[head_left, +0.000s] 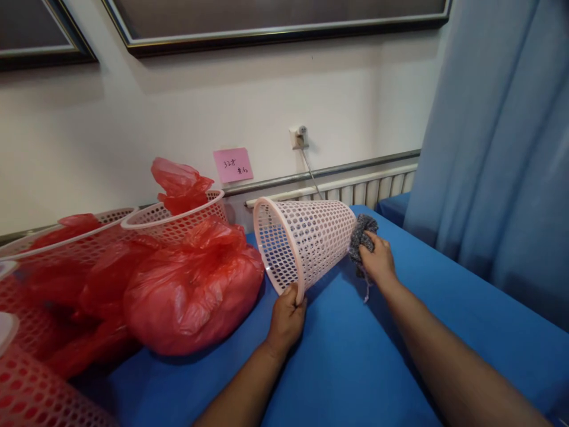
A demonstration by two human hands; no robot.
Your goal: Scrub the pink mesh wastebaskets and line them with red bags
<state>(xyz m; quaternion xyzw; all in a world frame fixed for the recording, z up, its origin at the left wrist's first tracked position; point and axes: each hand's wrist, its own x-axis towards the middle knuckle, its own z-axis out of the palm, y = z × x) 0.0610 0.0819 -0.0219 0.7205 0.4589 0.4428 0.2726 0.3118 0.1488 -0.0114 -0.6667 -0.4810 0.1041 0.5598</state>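
Observation:
A pale pink perforated plastic basket [317,234] lies tipped on its side over the blue surface, its open mouth facing left. My left hand [287,317] is closed on the lower edge of its rim, thumb on the rim. At the other end, my right hand [377,255] grips a bunched dark grey cloth [362,234] and presses it against the basket's base. A thin pale string hangs from the cloth. The inside of the basket shows only in part.
Left of the basket lies a full red plastic bag [195,290] on the blue surface [355,356]. Several baskets with red bags, one a pink basket [173,219], crowd the left. Behind are a radiator [377,187] and a plugged socket [299,138]; a blue curtain [498,148] hangs right.

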